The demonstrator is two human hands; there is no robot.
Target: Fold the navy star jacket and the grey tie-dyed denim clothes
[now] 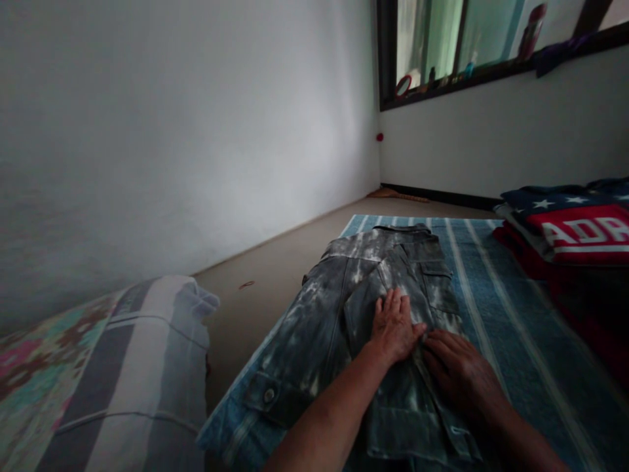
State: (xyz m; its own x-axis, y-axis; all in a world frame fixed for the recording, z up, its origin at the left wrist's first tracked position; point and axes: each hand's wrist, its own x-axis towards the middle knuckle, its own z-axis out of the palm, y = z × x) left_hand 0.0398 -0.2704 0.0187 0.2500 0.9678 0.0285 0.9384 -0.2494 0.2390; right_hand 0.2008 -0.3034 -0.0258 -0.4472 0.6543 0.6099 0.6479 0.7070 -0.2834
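Note:
A grey, mottled denim jacket lies spread on a blue striped cloth, with one sleeve folded over its front. It has flap pockets, a metal button near the lower left and a cuff with a buttonhole at the lower right. My left hand rests flat on the folded part, fingers stretched and thumb out. Close beside it, my right hand lies along the right edge of the fold. Its fingers are together and slightly bent on the fabric; its thumb is hidden.
The blue striped cloth covers the surface under the jacket. Folded clothes in navy and red are stacked at the right. A strapped, striped bundle stands at the left. Beyond are a white wall and a windowsill with small items.

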